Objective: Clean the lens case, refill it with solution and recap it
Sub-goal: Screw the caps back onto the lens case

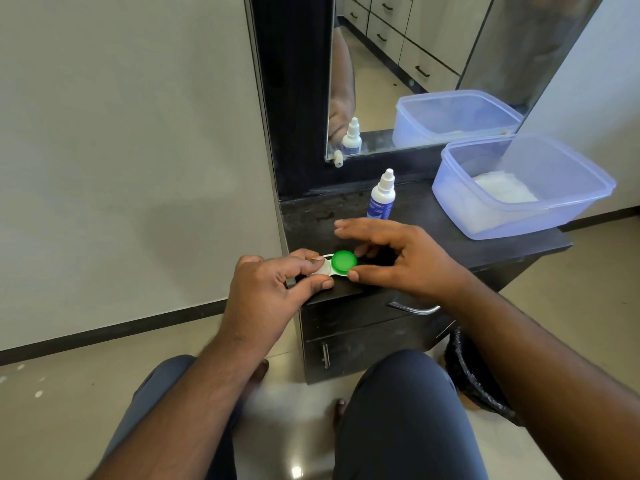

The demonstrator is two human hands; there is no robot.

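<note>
Two hands meet over the front left corner of a dark cabinet top (433, 233), seen from the head camera looking down. The lens case (329, 268), a white plastic body, sits right at that corner, close to the front edge. The left hand (270, 289) pinches the case's left end between thumb and curled fingers; that end is mostly hidden under the fingers. The right hand (391, 258) has its thumb tip and a bent finger against the round green cap (344, 261), which sits on the case's right well, while its other fingers spread out straight above the surface; whether the cap is truly gripped or only touched cannot be told.

Behind the hands, a small white solution bottle (382, 197) with a blue label and a pointed nozzle cap stands upright, near the mirror (398, 81) at the back. A translucent bluish plastic tub (519, 188), rectangular with rounded corners, takes up the right rear of the top, with something white lying inside; its far corner overhangs the right edge. Bare matte surface lies between bottle, tub and hands. Below the front edge are a drawer with a curved metal handle (414, 308), and the person's knees in dark trousers over a glossy tiled floor
</note>
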